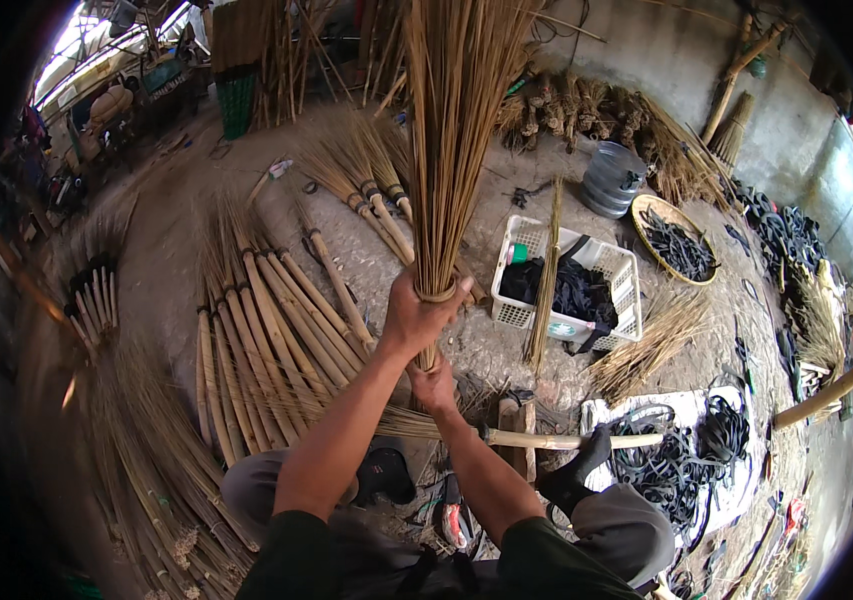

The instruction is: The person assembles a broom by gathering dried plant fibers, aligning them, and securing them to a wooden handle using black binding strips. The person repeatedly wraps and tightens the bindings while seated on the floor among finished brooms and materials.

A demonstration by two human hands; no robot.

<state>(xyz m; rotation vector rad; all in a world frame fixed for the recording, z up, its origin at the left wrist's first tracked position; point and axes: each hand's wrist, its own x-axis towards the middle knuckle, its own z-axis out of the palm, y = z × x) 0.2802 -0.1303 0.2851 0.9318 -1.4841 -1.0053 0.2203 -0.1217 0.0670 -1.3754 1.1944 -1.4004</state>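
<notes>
An upright bundle of long brown broom bristles (461,130) stands in front of me, its tips fanning out past the top of the view. My left hand (418,318) is wrapped round it where a narrow ring (438,296) circles the stalks. Just below, my right hand (433,386) grips the bundle's narrow lower end. Across my legs lies a broom with a bamboo handle (576,440), bristles pointing left, under my forearms. On the floor between my legs is a red-and-grey hand tool (454,520), its kind partly hidden.
Several bamboo-handled brooms (266,340) lie to the left, with loose bristle stalks (161,480) nearer. A white basket (626,280) holds black strips. Right stand a clear plastic container (613,178), a round woven tray (698,272) and a white sheet with black strips (681,470).
</notes>
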